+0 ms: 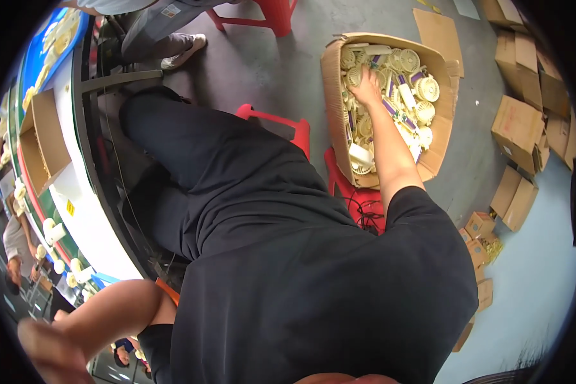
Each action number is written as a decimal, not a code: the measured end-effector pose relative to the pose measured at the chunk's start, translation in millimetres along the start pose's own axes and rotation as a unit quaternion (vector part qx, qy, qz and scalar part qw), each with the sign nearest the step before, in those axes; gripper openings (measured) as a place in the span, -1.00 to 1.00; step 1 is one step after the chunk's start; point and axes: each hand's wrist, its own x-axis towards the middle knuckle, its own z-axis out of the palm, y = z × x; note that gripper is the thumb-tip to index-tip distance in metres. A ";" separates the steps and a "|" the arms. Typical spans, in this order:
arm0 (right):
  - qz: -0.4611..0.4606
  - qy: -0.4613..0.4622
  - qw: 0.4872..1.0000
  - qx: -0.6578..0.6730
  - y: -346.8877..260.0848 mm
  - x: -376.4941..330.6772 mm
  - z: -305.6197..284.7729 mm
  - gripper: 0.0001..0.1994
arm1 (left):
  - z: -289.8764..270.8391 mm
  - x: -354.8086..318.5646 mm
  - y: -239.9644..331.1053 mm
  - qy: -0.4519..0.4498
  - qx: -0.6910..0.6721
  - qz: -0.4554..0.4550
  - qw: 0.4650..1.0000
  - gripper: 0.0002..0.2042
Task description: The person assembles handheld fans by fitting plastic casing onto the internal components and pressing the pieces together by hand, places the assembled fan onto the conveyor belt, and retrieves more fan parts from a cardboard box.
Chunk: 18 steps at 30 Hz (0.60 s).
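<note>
Right hand (367,86) reaching down into an open cardboard box (331,77) of small cream-coloured fans (427,88), fingers curled over the pile near the box's far left corner. The hand is partly closed on the parts beneath it; whether it has one fan gripped or merely rests on several cannot be told, since the fingertips are buried among them. The fans lie loose and tangled, some with purple parts, filling the box from its far edge to the near one, which sits on a red stool (345,185). For a clean pick, judgement suggests closing on a single fan by its round guard and lifting straight up, so that neighbours do not snag and spill over the low right wall. Left hand (51,349), blurred at the lower left, appears open with fingers spread and holds nothing, beside the curved table (93,217) that carries more fans. Further cardboard boxes (517,125) stand on the floor (269,57) to the right.
</note>
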 end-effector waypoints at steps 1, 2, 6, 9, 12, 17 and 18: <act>0.010 -0.051 0.998 -0.028 12.9 8.6 0.7 -0.20 | 5.3 9.8 -5.4 -0.016 -0.006 -0.001 1.000 -0.59; 0.012 -0.048 0.999 -0.022 22.4 12.1 0.0 -0.20 | -8.6 -10.2 -16.4 -0.057 0.136 -0.093 0.985 -0.51; 0.007 -0.111 0.991 0.072 30.6 29.0 -5.2 -0.24 | 75.7 -53.0 -92.6 0.128 0.152 -0.459 0.866 -0.83; 0.082 -0.081 0.893 0.435 59.9 9.1 -21.3 -0.32 | 104.8 -91.2 -113.7 0.105 0.138 -0.516 0.839 -0.90; 0.117 -0.114 0.742 0.650 39.2 -29.3 -105.2 -0.33 | 132.7 -94.5 -127.2 0.195 -0.007 -0.519 0.832 -0.85; -0.012 -0.214 0.657 0.723 -84.2 -48.2 -248.5 -0.22 | 174.8 -38.0 -169.3 0.225 -0.120 -0.417 0.872 -0.85; -0.046 -0.260 0.625 0.735 -122.2 -48.9 -261.8 -0.18 | 182.0 -24.5 -175.2 0.225 -0.128 -0.411 0.874 -0.85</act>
